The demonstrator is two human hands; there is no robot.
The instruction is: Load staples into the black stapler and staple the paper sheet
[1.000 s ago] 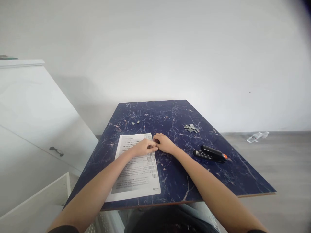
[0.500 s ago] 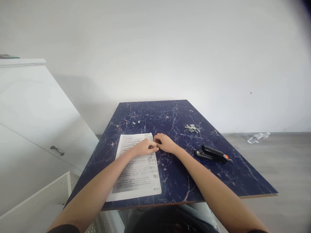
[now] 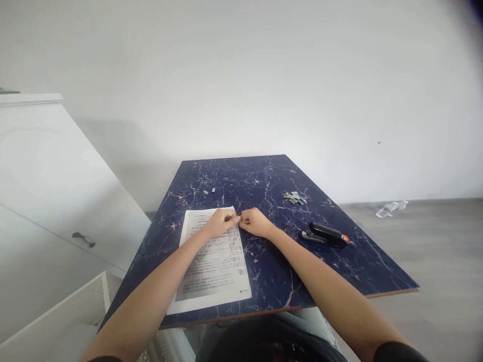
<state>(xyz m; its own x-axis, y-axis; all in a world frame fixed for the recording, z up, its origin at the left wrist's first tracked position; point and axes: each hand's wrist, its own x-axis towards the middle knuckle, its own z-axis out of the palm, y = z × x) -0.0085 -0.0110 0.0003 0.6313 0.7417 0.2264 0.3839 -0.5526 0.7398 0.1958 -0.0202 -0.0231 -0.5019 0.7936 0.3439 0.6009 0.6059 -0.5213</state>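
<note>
Resting over the printed paper (image 3: 211, 274), the left hand (image 3: 223, 221) curls its fingers at the upper right edge, close beside the curled right hand (image 3: 255, 222); whether either grip is pressed together or pinching something, I cannot tell. The paper lies flat on the tabletop (image 3: 241, 173), near the front. Rightward sits a black stapler (image 3: 329, 235), with small gray strips (image 3: 294, 198) heaped beyond.
</note>
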